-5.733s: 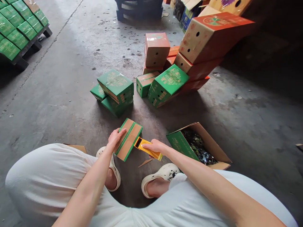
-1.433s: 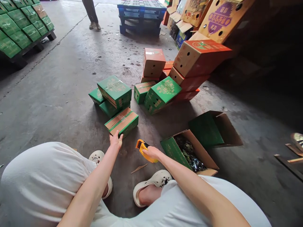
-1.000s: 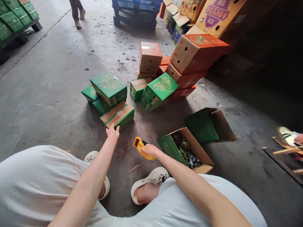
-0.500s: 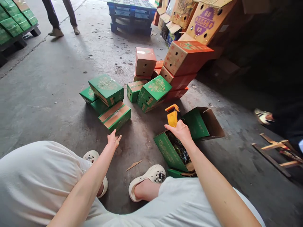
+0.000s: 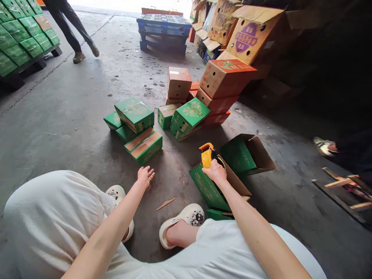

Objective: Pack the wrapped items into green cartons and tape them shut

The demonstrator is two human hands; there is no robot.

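Observation:
My right hand is wrapped round an orange-yellow tape dispenser, held above the edge of a green carton. That carton stands tilted on the floor, with a bare brown cardboard flap showing on its right; what lies inside is hidden. My left hand is empty, its fingers apart, just in front of a taped green carton. Behind that one, another green carton rests on more of the same kind.
An open green carton lies on its side to the right. Red-orange cartons are stacked ahead, near a blue pallet stack. A wooden frame lies at right. A person's legs show at far left. A brown sliver lies between my feet.
My right hand has moved slightly left and down with the tape dispenser. The carton's dark contents have gone out of sight and a brown flap shows. My left hand has shifted right, fingers turned.

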